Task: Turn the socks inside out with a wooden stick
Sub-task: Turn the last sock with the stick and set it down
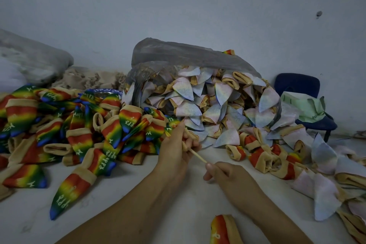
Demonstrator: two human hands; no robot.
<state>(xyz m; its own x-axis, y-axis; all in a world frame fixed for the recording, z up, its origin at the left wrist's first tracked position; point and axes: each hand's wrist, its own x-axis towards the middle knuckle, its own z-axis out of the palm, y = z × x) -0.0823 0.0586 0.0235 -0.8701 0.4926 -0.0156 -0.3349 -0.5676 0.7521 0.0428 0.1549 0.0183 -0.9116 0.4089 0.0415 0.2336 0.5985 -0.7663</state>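
Observation:
My left hand (pixel 175 144) is closed around the tan cuff of a sock (pixel 191 137) in the middle of the view, with most of the sock hidden by my fingers. A thin wooden stick (pixel 198 156) runs from that cuff down and right into my right hand (pixel 227 174), which pinches its near end. To the left lies a heap of rainbow-coloured socks (pixel 79 125) with white lettering. Behind my hands and to the right sits a pile of pale socks (pixel 208 105) showing their whitish inner side and tan cuffs.
A grey plastic bag (pixel 178 53) lies open over the pale pile. A blue chair (pixel 301 89) with green fabric stands at the right by the wall. A grey sack (pixel 35 59) sits at the far left. One rainbow sock (pixel 223 230) lies at the bottom edge.

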